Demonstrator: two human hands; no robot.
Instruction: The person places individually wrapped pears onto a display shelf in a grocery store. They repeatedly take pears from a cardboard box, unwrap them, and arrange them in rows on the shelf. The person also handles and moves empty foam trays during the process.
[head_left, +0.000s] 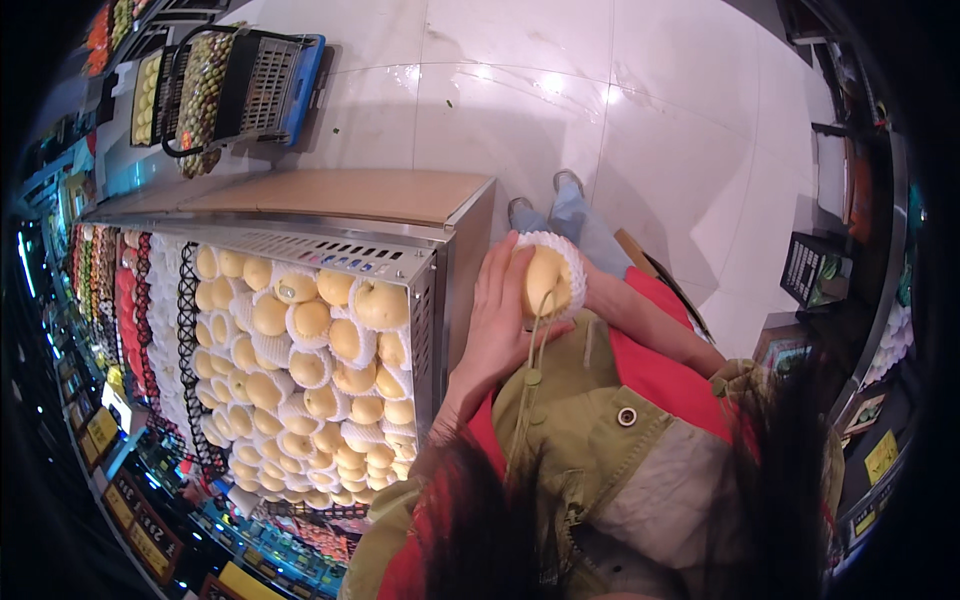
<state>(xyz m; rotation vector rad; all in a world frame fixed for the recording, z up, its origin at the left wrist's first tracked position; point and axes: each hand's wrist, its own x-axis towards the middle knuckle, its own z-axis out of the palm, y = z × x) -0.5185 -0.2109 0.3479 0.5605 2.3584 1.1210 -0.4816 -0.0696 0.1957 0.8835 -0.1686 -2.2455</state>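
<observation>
A round yellow pear (545, 277) in a white foam net sleeve (574, 274) is held close in front of my body. My left hand (496, 311) lies along its left side, with fingers stretched over the foam and palm beside it. My right hand (592, 289) is behind and beneath the fruit on the other side, its fingers mostly hidden. A jacket drawstring (534, 352) hangs across the pear. Left of my hands, many similar yellow pears (307, 367), most in foam nets, fill a display behind a perforated metal rail (421, 337).
A cardboard-coloured panel (337, 196) edges the display. A shopping basket (270, 86) stands by a bag of small round fruit (204, 90) at the upper left. A black crate (808, 270) with greens is at the right. Pale tiles (510, 90) cover the floor.
</observation>
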